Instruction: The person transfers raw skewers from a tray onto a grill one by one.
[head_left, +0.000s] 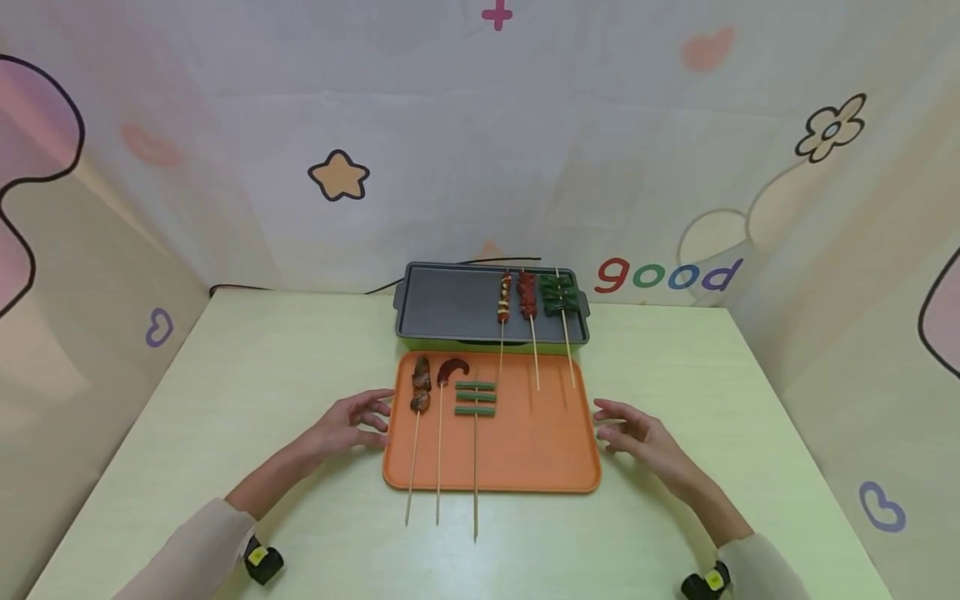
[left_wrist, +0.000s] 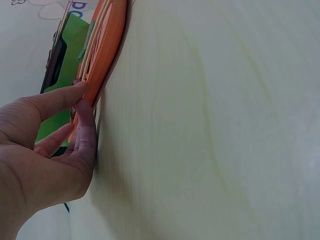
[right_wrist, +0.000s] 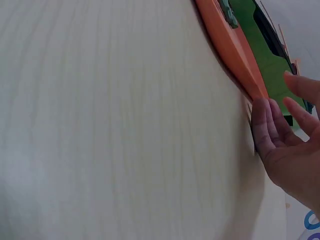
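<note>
Fingertip contact is shown only by the wrist views — the left hand and right hand are seen with fingers straight against the orange tray's side edges. Each grip is spread, clamping nothing. The tray lies mid-worktop, long axis 9-to-3 — three skewers on it point 12.

right wrist: tray cut off at top | left wrist: grill mostly behind tray

bare table beside tray, grill blocking behind
</note>
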